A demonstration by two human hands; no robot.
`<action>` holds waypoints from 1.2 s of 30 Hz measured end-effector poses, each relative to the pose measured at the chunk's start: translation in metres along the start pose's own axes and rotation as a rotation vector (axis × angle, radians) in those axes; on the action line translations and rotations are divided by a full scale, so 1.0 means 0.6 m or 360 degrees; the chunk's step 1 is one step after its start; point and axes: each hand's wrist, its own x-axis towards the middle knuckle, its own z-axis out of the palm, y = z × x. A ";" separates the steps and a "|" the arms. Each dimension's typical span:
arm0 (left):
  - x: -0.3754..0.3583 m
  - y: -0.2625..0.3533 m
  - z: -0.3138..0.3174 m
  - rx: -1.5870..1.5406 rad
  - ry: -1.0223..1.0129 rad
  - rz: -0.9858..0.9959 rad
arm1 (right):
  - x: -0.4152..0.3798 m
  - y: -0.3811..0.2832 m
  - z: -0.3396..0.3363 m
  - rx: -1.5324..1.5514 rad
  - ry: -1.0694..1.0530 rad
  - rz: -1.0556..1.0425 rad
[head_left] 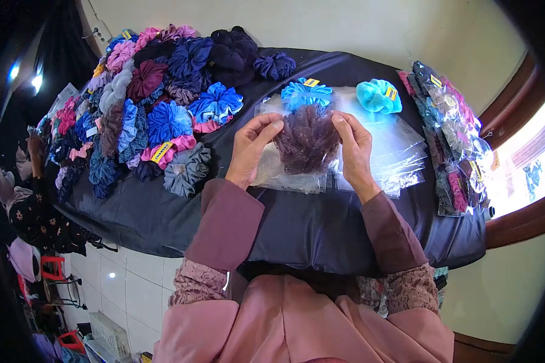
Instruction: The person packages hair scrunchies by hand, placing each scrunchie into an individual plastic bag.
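A purple-brown scrunchie (pixel 309 142) with a sheer, ruffled look is held up between my two hands. My left hand (pixel 255 142) is closed, thumb and fingertips pinching at the scrunchie's upper left side. On the opposite side my right hand (pixel 354 142) pinches at the upper right. Clear plastic bags (pixel 269 169) show behind and around it; I cannot tell whether the scrunchie is inside one. Just beyond sits a blue scrunchie (pixel 306 95) with a yellow tag. A turquoise scrunchie (pixel 376 97), also tagged, rests on more clear bags (pixel 393 154) to the right.
A big pile of colourful scrunchies (pixel 145 118) covers the left of the black-clothed table (pixel 145 221). At the right edge lie bagged scrunchies (pixel 451 139), beside a window (pixel 524 163). Another person's hand (pixel 35 145) is at the far left. A white crate (pixel 109 333) stands on the floor.
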 end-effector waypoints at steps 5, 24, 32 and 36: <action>0.000 0.004 0.002 -0.0051 0.0040 -0.0023 | -0.001 0.002 0.003 -0.0091 -0.0008 -0.0089; 0.003 -0.001 -0.008 -0.0305 0.0120 -0.0052 | -0.001 0.004 -0.001 0.0144 0.0002 0.0095; -0.014 0.015 0.014 -0.0198 -0.0214 -0.0399 | -0.001 0.007 -0.004 0.0237 -0.0008 0.0119; -0.014 0.017 0.017 -0.0061 -0.0373 -0.0432 | 0.001 -0.001 0.000 0.0173 0.0006 0.0031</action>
